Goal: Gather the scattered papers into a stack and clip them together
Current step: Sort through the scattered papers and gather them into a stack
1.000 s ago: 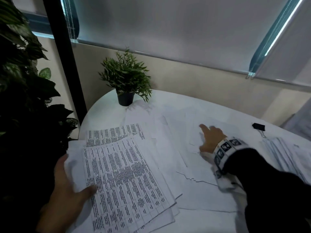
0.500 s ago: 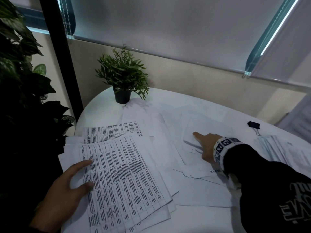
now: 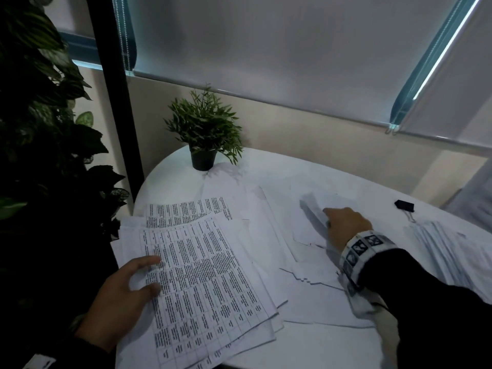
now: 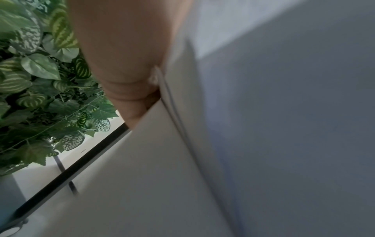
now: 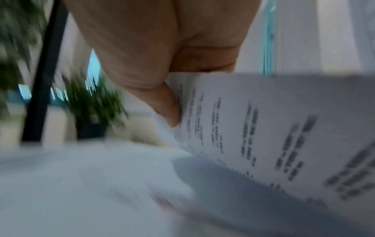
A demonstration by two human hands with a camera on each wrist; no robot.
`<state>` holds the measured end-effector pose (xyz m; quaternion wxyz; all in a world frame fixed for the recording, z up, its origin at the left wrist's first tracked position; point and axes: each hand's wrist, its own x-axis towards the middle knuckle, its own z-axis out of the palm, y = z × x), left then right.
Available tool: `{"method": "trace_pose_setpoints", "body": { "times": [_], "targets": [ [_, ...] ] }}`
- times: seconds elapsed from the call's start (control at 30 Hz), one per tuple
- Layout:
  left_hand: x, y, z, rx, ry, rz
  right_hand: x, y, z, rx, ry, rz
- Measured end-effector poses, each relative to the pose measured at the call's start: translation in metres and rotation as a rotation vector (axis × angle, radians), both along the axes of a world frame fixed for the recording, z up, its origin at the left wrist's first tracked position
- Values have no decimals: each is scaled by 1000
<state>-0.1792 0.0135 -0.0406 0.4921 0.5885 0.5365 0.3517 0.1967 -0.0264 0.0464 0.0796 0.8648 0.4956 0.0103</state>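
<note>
Printed sheets (image 3: 202, 283) lie in a loose pile at the near left of the round white table (image 3: 175, 182). My left hand (image 3: 127, 291) rests on the pile's left side with thumb and fingers spread over the top sheet; in the left wrist view the hand (image 4: 129, 64) shows against the paper edges (image 4: 172, 102). More blank-side sheets (image 3: 306, 302) spread across the middle. My right hand (image 3: 343, 225) pinches the lifted edge of one sheet (image 3: 311, 211); the right wrist view shows my thumb (image 5: 162, 99) on its printed underside (image 5: 274, 128). A black binder clip (image 3: 404, 206) lies at the far right.
A small potted plant (image 3: 203, 134) stands at the table's far left edge. Large leafy plants (image 3: 40, 129) fill the left side beside a black post (image 3: 114, 89). Another stack of papers (image 3: 447, 246) lies at the right, near the clip. Window blinds hang behind.
My right hand, flat on the middle sheets before, now pinches and lifts a sheet's edge. My left hand shifted from the pile's lower left edge onto its top sheet.
</note>
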Motion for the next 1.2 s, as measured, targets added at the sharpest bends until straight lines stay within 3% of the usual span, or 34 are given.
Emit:
{"method": "trace_pose_setpoints", "body": {
  "times": [0.03, 0.07, 0.13, 0.2, 0.27, 0.33, 0.43, 0.5, 0.57, 0.63, 0.7, 0.77, 0.83, 0.93, 1.2],
  "targets": [
    [-1, 1, -2, -9, -29, 11, -10, -1, 12, 189, 112, 33],
    [0, 1, -4, -22, -42, 29, -22, -4, 27, 416, 335, 81],
    [4, 1, -1, -85, -127, 70, -48, -9, 51, 781, 1052, 203],
    [12, 0, 6, -214, -316, 149, -66, -11, 55, 819, 1666, 270],
    [15, 3, 10, -302, -454, 204, -77, -8, 37, 788, 1854, 252],
    [15, 6, 14, -321, -516, 198, -87, -7, 4, 773, 1913, 91],
    [16, 12, 20, -329, -623, 209, -104, -18, -45, 586, 1841, -200],
    [17, 9, 19, -325, -642, 180, -121, -34, -52, 246, 1721, -295],
    [13, 2, 11, -290, -613, 151, -130, -51, -38, -265, 1457, -104],
    [8, -4, 0, -254, -532, 145, -122, -56, -17, -498, 1198, 91],
    [8, -5, 6, -230, -531, 101, -95, -42, -3, -364, 896, 117],
    [8, -5, 11, -214, -519, 82, -50, -20, 0, -137, 379, 89],
    [9, -5, 11, -163, -495, 78, -9, -7, -1, -137, 79, 3],
    [12, -4, 15, -131, -435, 165, 24, -7, -10, -352, -7, -48],
    [12, 2, -4, 105, -244, 320, 29, -19, -24, -250, 115, 20]
  ]
}}
